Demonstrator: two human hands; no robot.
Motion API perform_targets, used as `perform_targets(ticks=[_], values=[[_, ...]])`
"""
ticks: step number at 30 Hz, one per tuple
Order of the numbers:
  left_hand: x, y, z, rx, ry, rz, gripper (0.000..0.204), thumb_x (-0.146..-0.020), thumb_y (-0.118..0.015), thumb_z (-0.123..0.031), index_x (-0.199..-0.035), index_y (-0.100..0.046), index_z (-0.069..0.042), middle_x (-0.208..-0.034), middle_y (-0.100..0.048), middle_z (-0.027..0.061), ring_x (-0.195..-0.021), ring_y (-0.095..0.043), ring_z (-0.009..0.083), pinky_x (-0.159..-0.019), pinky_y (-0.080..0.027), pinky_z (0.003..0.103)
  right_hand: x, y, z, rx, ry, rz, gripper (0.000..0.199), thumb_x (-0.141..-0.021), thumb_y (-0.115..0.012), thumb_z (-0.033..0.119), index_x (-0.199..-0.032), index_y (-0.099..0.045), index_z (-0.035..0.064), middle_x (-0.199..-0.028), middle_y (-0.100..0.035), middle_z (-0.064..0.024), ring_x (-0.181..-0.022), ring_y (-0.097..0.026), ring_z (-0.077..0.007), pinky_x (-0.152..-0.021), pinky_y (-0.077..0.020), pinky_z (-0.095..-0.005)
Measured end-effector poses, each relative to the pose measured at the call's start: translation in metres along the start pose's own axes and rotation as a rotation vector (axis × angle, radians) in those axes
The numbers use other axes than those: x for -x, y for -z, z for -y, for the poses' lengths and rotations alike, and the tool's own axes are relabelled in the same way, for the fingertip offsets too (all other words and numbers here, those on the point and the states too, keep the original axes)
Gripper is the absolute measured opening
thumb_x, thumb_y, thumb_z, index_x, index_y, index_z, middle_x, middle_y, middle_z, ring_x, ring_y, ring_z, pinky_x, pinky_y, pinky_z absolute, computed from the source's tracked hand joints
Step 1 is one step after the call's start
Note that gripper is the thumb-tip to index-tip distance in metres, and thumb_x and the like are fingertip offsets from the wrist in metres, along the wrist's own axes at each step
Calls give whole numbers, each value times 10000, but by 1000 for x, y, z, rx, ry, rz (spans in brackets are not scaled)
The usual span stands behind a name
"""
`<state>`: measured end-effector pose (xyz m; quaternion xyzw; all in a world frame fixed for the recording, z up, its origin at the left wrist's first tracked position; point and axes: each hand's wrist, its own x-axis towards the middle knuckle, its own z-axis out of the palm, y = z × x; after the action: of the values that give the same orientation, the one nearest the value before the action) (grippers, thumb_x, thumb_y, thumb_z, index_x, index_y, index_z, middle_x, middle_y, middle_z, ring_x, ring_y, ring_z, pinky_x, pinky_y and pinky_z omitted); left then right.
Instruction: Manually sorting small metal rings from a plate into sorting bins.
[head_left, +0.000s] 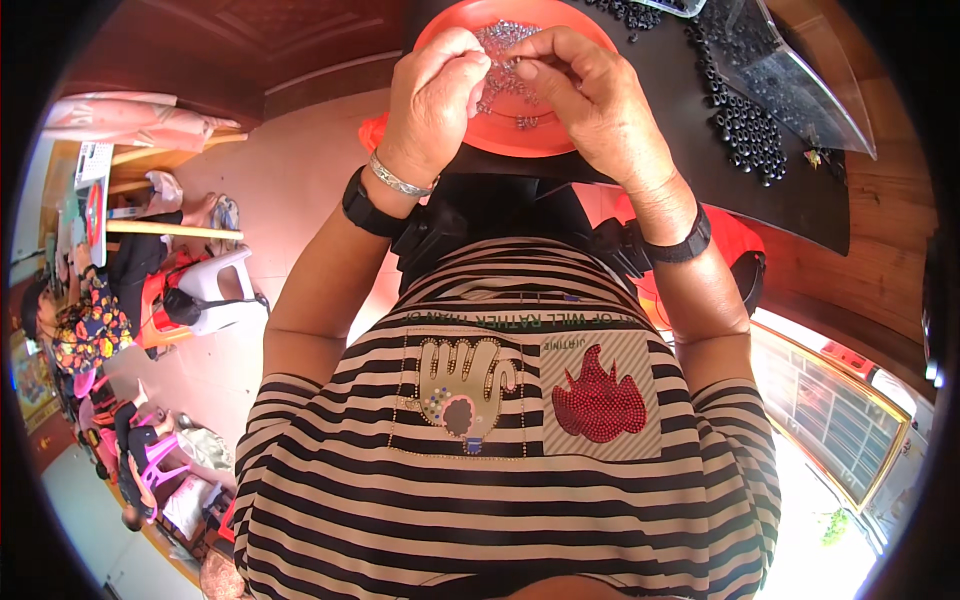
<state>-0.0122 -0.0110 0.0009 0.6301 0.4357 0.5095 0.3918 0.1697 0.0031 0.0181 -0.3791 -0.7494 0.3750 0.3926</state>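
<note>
Above a round red plastic basin point(535, 142), my two hands face each other, fingertips a short gap apart. My left hand point(436, 98) is closed, thumb pressed against curled fingers; what it holds, if anything, is hidden. Thumb and index finger of my right hand point(598, 105) pinch together around something tiny, too small to name. Many small shiny silver metal pieces point(508, 36) lie in the basin below the fingertips.
The dark table point(815, 205) holds small black ring-like parts point(750, 138) at the right. Beside them stands a clear plastic container point(790, 75). At left, people sit near a white stool point(222, 290) and a pink stool point(165, 455).
</note>
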Motion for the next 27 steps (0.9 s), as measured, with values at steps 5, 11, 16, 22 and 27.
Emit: perform_targets(ticks=[5, 11, 16, 22, 27], values=[[-2, 6, 7, -127, -14, 19, 254, -968, -492, -238, -828, -546, -33, -659, -535, 6, -579, -462, 84, -555, -366, 237, -1, 5, -5, -48, -76, 5, 202, -974, -608, 192, -1056, -659, 14, -894, -685, -23, -845, -627, -81, -782, -502, -236], [1, -8, 7, -467, -435, -25, 153, -933, -572, -203, -986, -537, -64, -812, -643, 116, -674, -624, 301, -592, -491, 402, -1, 3, -6, -92, -146, 48, 260, -992, -589, 254, -1032, -657, 6, -870, -671, -7, -841, -626, -80, -784, -509, -242], [-2, -1, 1, -553, -491, 47, 133, -945, -560, -169, -974, -551, -40, -766, -608, 103, -642, -596, 266, -591, -475, 371, -1, 5, -10, -104, -180, 106, 273, -1008, -563, 277, -1016, -647, 18, -857, -655, -11, -832, -628, -85, -794, -526, -257], [-4, 1, 0, -154, -180, 176, 211, -981, -510, -227, -898, -539, -36, -692, -528, 33, -591, -502, 122, -566, -404, 271, -2, 9, -1, -146, -100, 118, 252, -1001, -575, 251, -1013, -637, 7, -878, -647, -20, -832, -621, -86, -801, -517, -257], [-1, 1, -7, 80, 24, 184, 251, -980, -461, -268, -855, -531, -63, -676, -497, -5, -590, -449, 82, -561, -341, 223, -2, 6, 2, -92, -79, 87, 218, -983, -601, 220, -1032, -633, 10, -888, -645, -17, -828, -614, -86, -797, -512, -255]])
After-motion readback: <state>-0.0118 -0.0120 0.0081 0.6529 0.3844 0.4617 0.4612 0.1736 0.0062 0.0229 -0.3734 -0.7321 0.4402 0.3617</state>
